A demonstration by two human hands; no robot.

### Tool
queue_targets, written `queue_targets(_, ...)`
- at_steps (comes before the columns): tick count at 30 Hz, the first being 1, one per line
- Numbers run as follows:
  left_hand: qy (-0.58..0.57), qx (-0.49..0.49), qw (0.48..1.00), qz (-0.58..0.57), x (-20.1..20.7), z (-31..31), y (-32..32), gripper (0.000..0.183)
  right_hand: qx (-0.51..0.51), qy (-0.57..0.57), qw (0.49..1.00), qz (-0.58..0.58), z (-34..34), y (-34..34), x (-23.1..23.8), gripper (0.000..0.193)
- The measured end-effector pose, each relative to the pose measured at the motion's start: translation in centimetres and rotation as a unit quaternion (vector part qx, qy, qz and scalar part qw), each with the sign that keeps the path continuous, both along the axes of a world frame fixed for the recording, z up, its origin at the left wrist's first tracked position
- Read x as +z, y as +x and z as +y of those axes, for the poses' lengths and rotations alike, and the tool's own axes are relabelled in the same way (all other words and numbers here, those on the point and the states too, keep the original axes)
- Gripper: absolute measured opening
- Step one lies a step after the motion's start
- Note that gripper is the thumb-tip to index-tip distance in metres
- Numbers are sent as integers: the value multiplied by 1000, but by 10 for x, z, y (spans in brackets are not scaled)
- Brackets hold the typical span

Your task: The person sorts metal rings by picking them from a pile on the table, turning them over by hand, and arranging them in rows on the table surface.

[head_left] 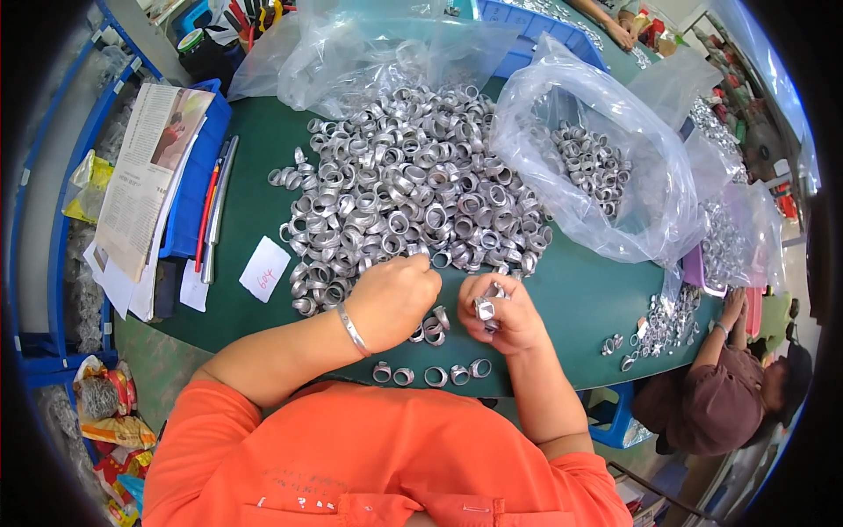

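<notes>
A large heap of silver metal rings (404, 189) is spread over the green table in front of me. My left hand (395, 297), with a metal bangle at its wrist, is closed at the near edge of the heap; its fingertips are partly hidden, and I cannot make out what they hold. In my right hand (507, 318), curled fingers grip a few silver rings (488, 306), one showing a flat squarish top. Between the hands lies a small cluster of rings (433, 328). Closer to my body, several rings (435, 377) form a loose row along the table edge.
An open clear plastic bag (645, 206) with more rings stands right of the heap. At left are a blue bin (195, 189) under papers, pens (213, 211) and a white paper slip (264, 269). A co-worker (716, 386) sits at the right beside small metal pieces (665, 327).
</notes>
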State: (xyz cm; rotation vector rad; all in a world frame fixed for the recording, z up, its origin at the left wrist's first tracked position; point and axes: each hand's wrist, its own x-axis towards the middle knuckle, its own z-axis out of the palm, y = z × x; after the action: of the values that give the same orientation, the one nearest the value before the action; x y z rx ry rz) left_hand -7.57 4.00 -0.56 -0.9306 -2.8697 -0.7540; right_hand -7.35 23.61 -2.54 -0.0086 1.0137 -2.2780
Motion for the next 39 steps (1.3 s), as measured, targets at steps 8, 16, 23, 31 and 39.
queue_targets(8, 56, 24, 998, -3, 3, -1, -7, 6, 41, -216, 976, -12, -3, 2, -14, 20)
queue_targets(16, 533, 139, 617, -562, 13, -11, 1, 12, -38, -21, 993, 110, -3, -1, 4, 16)
queue_targets(23, 609, 147, 488, -608, 5, -17, 12, 11, -404, 577, 545, 455, 42, -85, 74, 11)
queue_targets(31, 669, 81, 468, -572, 1, -35, 16, 35, -214, 592, 536, 563, 19, -75, 68, 13)
queue_targets(39, 647, 96, 540, -530, 7, -40, 12, 13, 101, 576, 657, 475, -33, -13, 15, 23)
